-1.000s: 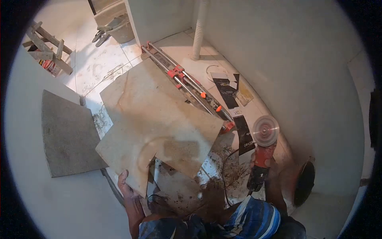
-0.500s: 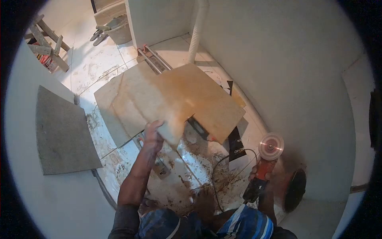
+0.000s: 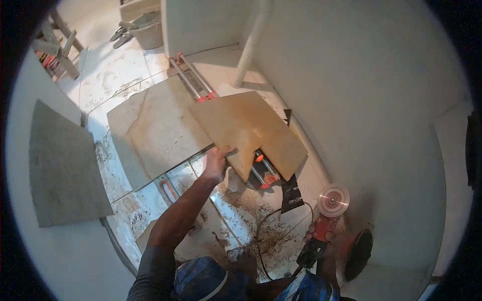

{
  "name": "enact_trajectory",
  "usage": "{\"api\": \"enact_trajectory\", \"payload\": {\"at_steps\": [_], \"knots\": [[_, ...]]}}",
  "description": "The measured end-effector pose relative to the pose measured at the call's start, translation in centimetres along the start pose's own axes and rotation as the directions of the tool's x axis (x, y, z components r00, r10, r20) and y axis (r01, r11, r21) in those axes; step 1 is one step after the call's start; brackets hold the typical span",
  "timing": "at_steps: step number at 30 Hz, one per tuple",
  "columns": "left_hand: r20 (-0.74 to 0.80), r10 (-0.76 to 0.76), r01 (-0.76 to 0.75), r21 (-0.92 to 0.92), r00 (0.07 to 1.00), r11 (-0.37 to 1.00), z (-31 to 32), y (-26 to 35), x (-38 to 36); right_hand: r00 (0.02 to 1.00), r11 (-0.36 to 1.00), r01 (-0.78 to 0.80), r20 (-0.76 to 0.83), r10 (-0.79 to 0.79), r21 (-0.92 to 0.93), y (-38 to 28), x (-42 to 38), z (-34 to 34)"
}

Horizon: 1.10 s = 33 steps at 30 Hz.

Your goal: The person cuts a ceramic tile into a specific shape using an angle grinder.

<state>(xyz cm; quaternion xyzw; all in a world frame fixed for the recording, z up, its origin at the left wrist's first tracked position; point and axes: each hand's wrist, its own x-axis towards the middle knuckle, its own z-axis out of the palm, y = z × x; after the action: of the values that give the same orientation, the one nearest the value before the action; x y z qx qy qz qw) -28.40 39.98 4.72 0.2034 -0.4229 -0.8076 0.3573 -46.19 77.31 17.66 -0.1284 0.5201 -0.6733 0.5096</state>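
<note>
My left hand [image 3: 217,163] grips the near left edge of a tan tile [image 3: 241,120] that has a notch cut in its near side. Beneath and left of it lies a larger greyish tile [image 3: 155,130]. Under the notch shows part of a red and silver tile cutter [image 3: 193,83], whose rails stick out beyond the tiles. At the lower right my right hand [image 3: 321,233] is wrapped round a red and black angle grinder [image 3: 316,243]. The grinder's round disc [image 3: 333,199] points up and away from the tiles.
A grey slab [image 3: 65,165] leans at the left wall. Further off stand a bucket [image 3: 148,35], sandals [image 3: 122,37] and a wooden stand [image 3: 60,47]. A white hose [image 3: 248,55] comes down by the wall. A dark round object [image 3: 359,255] and a cable [image 3: 258,236] are near my right hand.
My left hand has moved right with the notched tile, which has turned and uncovered more of the tile beneath and the cutter. The view has shifted slightly.
</note>
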Motion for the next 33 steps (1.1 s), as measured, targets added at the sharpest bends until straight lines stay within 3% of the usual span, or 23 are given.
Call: {"api": "enact_trajectory", "payload": {"at_steps": [1,3,4,5,7,10,11,13,15,16,17,18,19,20,21,22,23,24,25,28,29,32,33], "knots": [[-0.047,-0.208,0.196,-0.194,0.977,0.961,0.6,0.5,0.4,1.000,1.000,-0.018,0.019,0.019,-0.005,0.2,0.6,0.4],[0.036,0.100,-0.104,0.112,0.994,0.988,-0.5,-2.2,1.3,0.993,0.997,-0.078,0.088,0.079,-0.012,1.1,2.7,1.8],[-0.043,-0.193,0.191,-0.043,0.980,0.981,-0.5,-1.7,1.7,0.986,0.994,-0.109,0.125,0.110,-0.010,2.0,3.8,2.7],[0.064,0.193,-0.201,0.184,0.979,0.962,-0.5,-1.9,1.1,0.979,0.991,-0.133,0.157,0.133,-0.007,2.8,4.6,3.5],[-0.053,-0.148,0.147,-0.018,0.988,0.989,0.8,0.4,0.8,0.966,0.986,-0.165,0.203,0.161,0.004,4.6,5.7,4.9],[-0.024,-0.198,0.198,0.189,0.980,0.962,0.5,2.0,0.7,0.945,0.977,-0.215,0.256,0.205,0.010,5.9,6.7,6.7],[-0.047,-0.187,0.193,0.192,0.981,0.962,-0.1,3.2,0.0,0.936,0.974,-0.227,0.277,0.217,0.006,6.4,7.1,7.4],[-0.013,-0.376,0.376,0.031,0.926,0.926,-1.0,5.1,-1.9,0.922,0.970,-0.243,0.310,0.233,-0.007,7.6,7.1,8.5],[-0.049,-0.019,0.033,0.302,0.999,0.953,-7.2,3.4,-3.2,0.907,0.963,-0.269,0.336,0.255,-0.006,8.3,7.4,9.1],[-0.207,0.084,0.048,0.563,0.975,0.825,-9.9,6.0,-4.9,0.903,0.962,-0.275,0.344,0.258,0.000,8.7,7.5,9.3],[-0.274,0.342,-0.065,0.688,0.899,0.723,-13.5,7.2,-6.7,0.902,0.961,-0.276,0.347,0.257,0.008,9.1,7.4,9.5],[-0.587,0.283,0.125,0.556,0.759,0.821,-15.9,9.4,-8.1,0.903,0.960,-0.280,0.344,0.258,0.015,9.3,7.0,9.6],[-0.547,0.610,0.233,0.823,0.573,0.518,-21.6,9.2,-8.9,0.904,0.959,-0.284,0.339,0.261,0.019,9.5,6.5,9.7],[-0.382,0.832,0.369,0.899,0.402,0.235,-24.2,11.6,-10.0,0.908,0.962,-0.272,0.334,0.253,0.011,10.0,5.7,10.1],[-0.369,0.876,0.558,0.817,0.311,0.146,-24.2,12.9,-11.0,0.906,0.961,-0.277,0.337,0.258,0.010,10.2,5.5,10.5],[-0.372,0.876,0.563,0.813,0.307,0.148,-26.2,12.4,-11.3,0.903,0.960,-0.282,0.340,0.262,0.007,10.3,5.1,11.0],[-0.680,0.579,0.527,0.726,0.450,0.442,-29.1,11.0,-11.2,0.900,0.958,-0.285,0.345,0.268,0.001,10.4,4.8,11.4],[-0.807,0.165,0.536,0.514,0.567,0.670,-30.9,10.1,-11.4,0.896,0.957,-0.290,0.350,0.274,-0.006,10.6,4.5,11.8],[-0.708,0.033,0.397,0.433,0.705,0.809,-30.8,9.7,-11.8,0.891,0.955,-0.297,0.357,0.281,-0.011,10.8,4.2,12.2],[-0.640,0.161,0.282,0.533,0.751,0.798,-31.0,8.6,-12.0,0.882,0.950,-0.311,0.365,0.297,-0.021,11.4,3.0,13.1],[-0.647,0.161,0.234,0.479,0.745,0.846,-30.7,8.4,-12.1,0.881,0.950,-0.312,0.366,0.299,-0.025,11.5,2.7,13.3],[-0.665,0.112,0.277,0.450,0.738,0.849,-28.6,10.4,-13.9,0.880,0.948,-0.316,0.359,0.309,-0.041,11.5,2.4,14.4],[-0.669,0.108,0.282,0.446,0.735,0.849,-27.5,11.8,-14.8,0.849,0.929,-0.334,0.378,0.370,-0.160,11.7,2.8,15.4]]}}
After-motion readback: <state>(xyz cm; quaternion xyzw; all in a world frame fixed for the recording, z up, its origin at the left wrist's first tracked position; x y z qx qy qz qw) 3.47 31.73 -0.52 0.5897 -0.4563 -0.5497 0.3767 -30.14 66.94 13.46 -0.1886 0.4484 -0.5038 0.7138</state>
